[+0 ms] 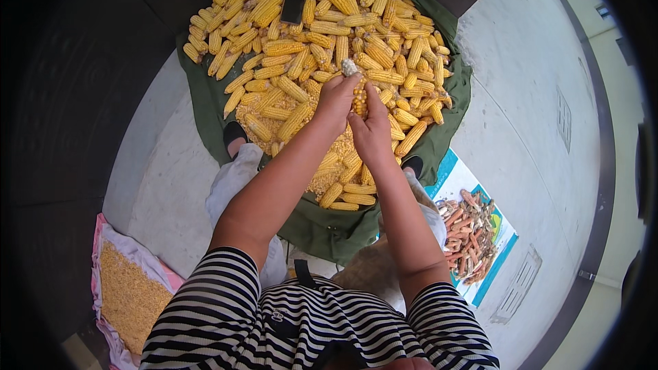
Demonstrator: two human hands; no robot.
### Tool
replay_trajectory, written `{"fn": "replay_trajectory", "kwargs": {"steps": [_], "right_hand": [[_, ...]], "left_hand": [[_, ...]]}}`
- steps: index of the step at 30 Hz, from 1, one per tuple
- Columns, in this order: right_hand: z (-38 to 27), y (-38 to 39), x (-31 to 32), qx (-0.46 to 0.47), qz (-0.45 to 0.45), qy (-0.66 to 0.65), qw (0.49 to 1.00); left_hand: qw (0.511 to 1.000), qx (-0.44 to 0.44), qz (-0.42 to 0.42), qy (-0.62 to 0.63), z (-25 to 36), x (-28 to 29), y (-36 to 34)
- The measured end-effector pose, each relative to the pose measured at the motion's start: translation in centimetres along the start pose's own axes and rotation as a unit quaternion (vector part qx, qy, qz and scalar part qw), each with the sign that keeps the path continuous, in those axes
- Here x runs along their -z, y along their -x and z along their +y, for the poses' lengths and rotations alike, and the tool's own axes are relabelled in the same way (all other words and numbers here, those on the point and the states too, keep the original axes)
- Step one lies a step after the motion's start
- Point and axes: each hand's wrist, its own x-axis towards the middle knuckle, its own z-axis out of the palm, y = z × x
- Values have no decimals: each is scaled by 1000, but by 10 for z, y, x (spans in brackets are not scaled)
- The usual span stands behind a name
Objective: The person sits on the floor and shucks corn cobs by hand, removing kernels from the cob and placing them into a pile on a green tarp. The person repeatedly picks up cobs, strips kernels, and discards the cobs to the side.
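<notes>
Both my hands are closed around one corn cob (360,101), held above a big heap of yellow corn cobs (339,10). Its far end, pointing away from me, looks pale and whitish, while yellow kernels show between my hands. My left hand (336,101) wraps the cob from the left, near the pale end. From the right, my right hand (372,130) grips it with the thumb along its near part. Loose kernels (274,123) lie below, among the cobs nearest me. The heap rests on a dark green cloth (205,120).
A black phone (293,7) lies on the heap's far side. On the right, stripped reddish cobs (473,236) are piled on a white and teal sheet (495,253). Loose yellow kernels (130,294) cover a pinkish cloth (154,264) at lower left. My shoes stand at the green cloth's edges.
</notes>
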Motion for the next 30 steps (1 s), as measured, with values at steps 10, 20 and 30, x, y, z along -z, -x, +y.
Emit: {"fn": "replay_trajectory", "kwargs": {"steps": [10,20,30], "right_hand": [[11,-1,-6,7,13,-19,1000],[-8,5,-3,39,3,128,991],[0,13,-9,66,13,157,985]], "left_hand": [[999,-19,35,-34,0,-4,10],[990,-23,5,-136,6,-8,14],[979,-55,25,-196,4,-11,22]]}}
